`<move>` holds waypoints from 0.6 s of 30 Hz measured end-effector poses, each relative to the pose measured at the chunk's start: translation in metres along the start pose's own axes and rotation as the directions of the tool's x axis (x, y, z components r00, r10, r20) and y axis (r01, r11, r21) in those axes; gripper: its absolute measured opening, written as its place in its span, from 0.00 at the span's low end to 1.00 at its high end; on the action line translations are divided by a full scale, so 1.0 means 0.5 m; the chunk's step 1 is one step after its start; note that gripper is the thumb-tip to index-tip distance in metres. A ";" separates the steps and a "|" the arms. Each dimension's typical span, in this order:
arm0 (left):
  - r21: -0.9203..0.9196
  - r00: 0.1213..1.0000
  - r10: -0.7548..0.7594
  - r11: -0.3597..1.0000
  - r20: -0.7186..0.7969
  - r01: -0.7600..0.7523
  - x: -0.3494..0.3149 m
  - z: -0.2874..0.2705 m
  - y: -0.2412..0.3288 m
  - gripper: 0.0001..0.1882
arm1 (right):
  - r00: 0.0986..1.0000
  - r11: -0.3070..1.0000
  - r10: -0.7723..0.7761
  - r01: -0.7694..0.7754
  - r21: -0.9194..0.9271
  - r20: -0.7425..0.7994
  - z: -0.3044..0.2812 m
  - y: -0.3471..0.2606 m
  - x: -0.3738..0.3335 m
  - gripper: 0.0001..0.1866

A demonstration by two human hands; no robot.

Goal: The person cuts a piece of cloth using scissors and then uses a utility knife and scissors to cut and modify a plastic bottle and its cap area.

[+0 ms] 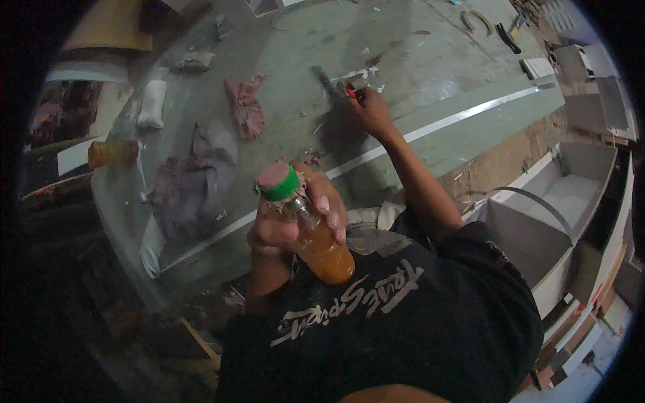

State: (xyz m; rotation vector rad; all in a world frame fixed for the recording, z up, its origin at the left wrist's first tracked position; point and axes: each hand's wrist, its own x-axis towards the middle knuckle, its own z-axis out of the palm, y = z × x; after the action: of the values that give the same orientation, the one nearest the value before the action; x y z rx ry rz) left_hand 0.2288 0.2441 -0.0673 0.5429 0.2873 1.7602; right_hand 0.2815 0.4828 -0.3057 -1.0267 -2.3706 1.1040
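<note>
My left hand [327, 201] is wrapped round a clear plastic bottle [324, 254] of amber liquid, held tilted close to my dark shirt. Its green cap [281, 181] points up and away, with a pinkish top and frayed fibres about its rim. Farther off, over the green tabletop [295, 54], my right hand [373, 114] is closed on a small red object [351, 92] whose kind I cannot make out. White scraps [363, 72] lie just beyond those fingers. To the left are a crumpled pink rag [247, 107] and a greyish cloth [195, 188].
A long white strip [463, 119] runs along the table's near side. Pliers [508, 38] and a yellowish ring [478, 23] lie far right. A white open box [537, 225] stands right of me. On the left are a white bundle [153, 104] and an amber jar [112, 154].
</note>
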 end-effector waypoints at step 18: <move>-0.065 0.980 -0.004 0.998 -0.199 -0.009 -0.017 0.049 -0.016 0.36 | 0.801 0.567 -0.472 -0.045 0.823 0.369 -0.381 -0.426 -0.236 0.27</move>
State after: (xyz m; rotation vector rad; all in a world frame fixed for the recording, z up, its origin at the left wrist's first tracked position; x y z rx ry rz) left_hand 0.2494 0.2359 -0.0514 0.3200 0.3669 1.8227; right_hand 0.3673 0.4035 -0.0195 -0.0278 -1.8129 2.2929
